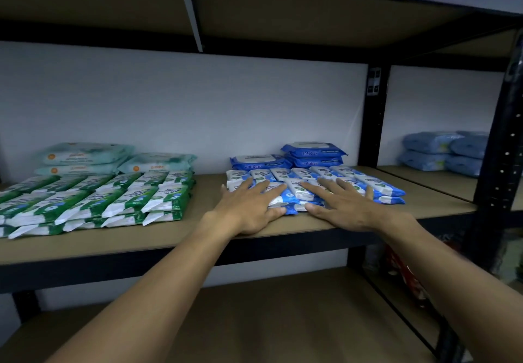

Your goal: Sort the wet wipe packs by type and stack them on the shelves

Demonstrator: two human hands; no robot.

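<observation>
Two grips spread flat, left hand [249, 207] and right hand [345, 207], press slim glossy blue packs [377, 185] near the brown shelf [141, 238] front edge, well apart from green packs [99, 200] left.

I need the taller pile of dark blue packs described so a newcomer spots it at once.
Start at the brown middle shelf, right of the green-and-white packs. Behind the slim blue-and-white packs, at the back, sits the pile of dark blue packs. It is two high, while the single dark blue pack on its left lies alone.
</observation>
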